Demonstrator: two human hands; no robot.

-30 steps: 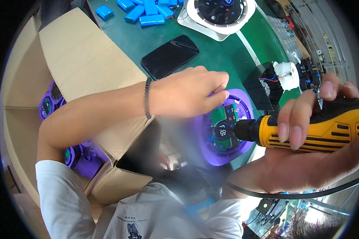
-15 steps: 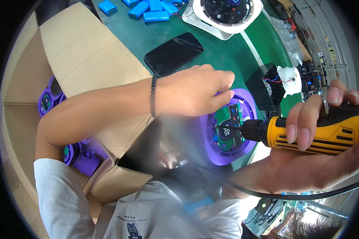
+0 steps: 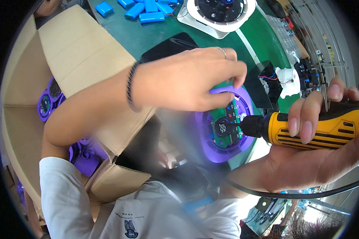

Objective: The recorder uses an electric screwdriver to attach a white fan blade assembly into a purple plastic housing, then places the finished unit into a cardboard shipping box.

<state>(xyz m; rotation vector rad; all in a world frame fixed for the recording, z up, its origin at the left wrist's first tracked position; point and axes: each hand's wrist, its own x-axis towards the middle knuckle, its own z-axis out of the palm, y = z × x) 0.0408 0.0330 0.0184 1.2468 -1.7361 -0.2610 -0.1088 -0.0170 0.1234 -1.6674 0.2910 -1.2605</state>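
A yellow and black electric screwdriver [image 3: 315, 129] lies in the grip of my right hand [image 3: 307, 159], with its cord trailing below. Its thin bit points left over a green circuit board [image 3: 226, 133] set in a purple round-cornered housing [image 3: 205, 145]. I cannot tell whether the bit touches a screw. My left hand [image 3: 187, 79], wearing a ring and a dark braided bracelet, hangs over the housing's far rim. Its thumb and forefinger are bent toward the rim with a gap between them, and nothing shows in them. The hand covers part of the rim.
An open cardboard box [image 3: 83, 51] at left holds purple housings [image 3: 87, 161]. Beyond my left hand lie a black phone [image 3: 167, 46], several blue battery packs [image 3: 151, 17] and a white device [image 3: 221, 16]. A black casing with a white cylinder [image 3: 288, 81] stands right of the housing.
My left hand has shifted slightly right and away from me, and its thumb and forefinger have parted. The screwdriver stays nearly in place over the board.
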